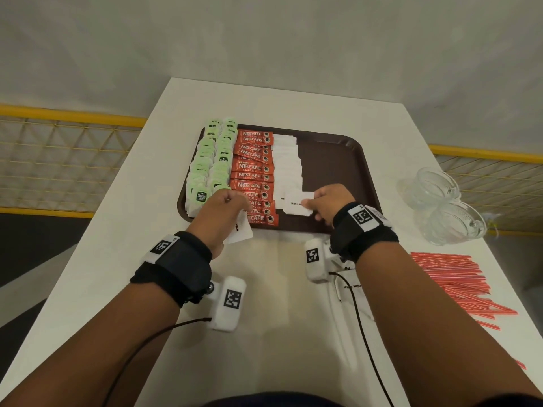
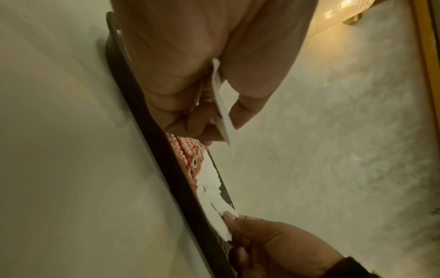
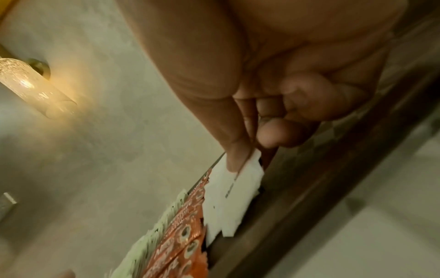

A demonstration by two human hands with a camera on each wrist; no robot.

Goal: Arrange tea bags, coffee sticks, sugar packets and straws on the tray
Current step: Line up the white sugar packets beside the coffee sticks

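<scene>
A brown tray (image 1: 338,154) on the white table holds two rows of green tea bags (image 1: 211,160), a column of red coffee sticks (image 1: 254,174) and a column of white sugar packets (image 1: 286,163). My right hand (image 1: 311,204) pinches a white sugar packet (image 1: 296,205) at the near end of that column; in the right wrist view its thumb presses the packet (image 3: 234,186). My left hand (image 1: 232,211) hovers over the tray's near edge and grips another white sugar packet (image 1: 242,232), seen edge-on in the left wrist view (image 2: 222,111). Red straws (image 1: 458,283) lie on the table at right.
Two clear glass cups (image 1: 440,201) stand right of the tray. More white sugar packets (image 1: 349,289) lie on the table under my right wrist. The tray's right half (image 1: 332,165) is bare. Yellow mesh railings (image 1: 64,148) flank the table.
</scene>
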